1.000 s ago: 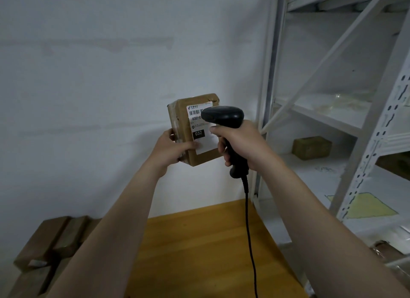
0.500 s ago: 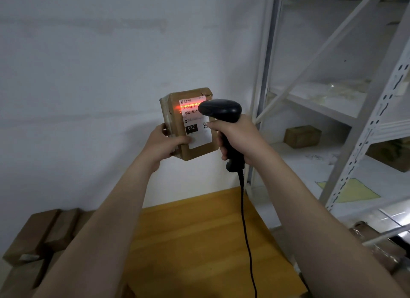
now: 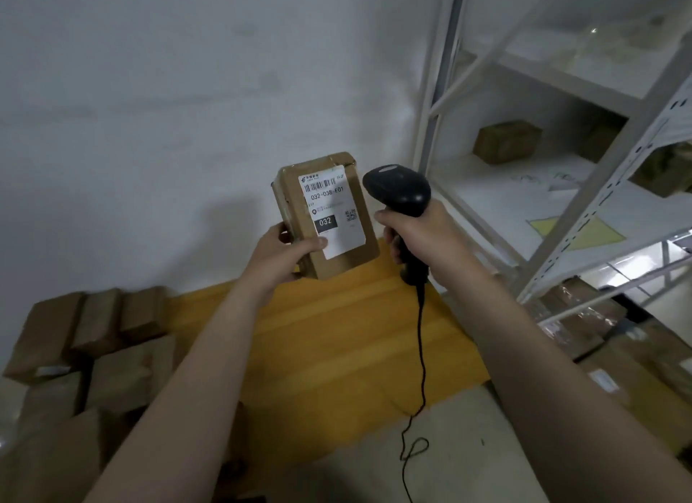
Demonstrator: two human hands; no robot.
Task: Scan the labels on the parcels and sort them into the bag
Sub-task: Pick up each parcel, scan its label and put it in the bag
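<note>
My left hand grips a brown cardboard parcel by its lower left edge, thumb on the front face. Its white label faces me and reads 032-038-E01 with a black 032 block. Just right of the parcel, my right hand grips the handle of a black barcode scanner. The scanner's head sits beside the label's top right corner, and no red light shows. A black cable hangs from the handle down to the floor. No bag is in view.
A yellow wooden table lies below my hands. Several brown parcels are piled at the left. A white metal shelf rack stands at the right with a box on it; wrapped cartons sit beneath.
The red scan line that lit the label half a second ago is gone. Both hands, parcel and scanner have dropped lower in view, and the label is now fully uncovered.
</note>
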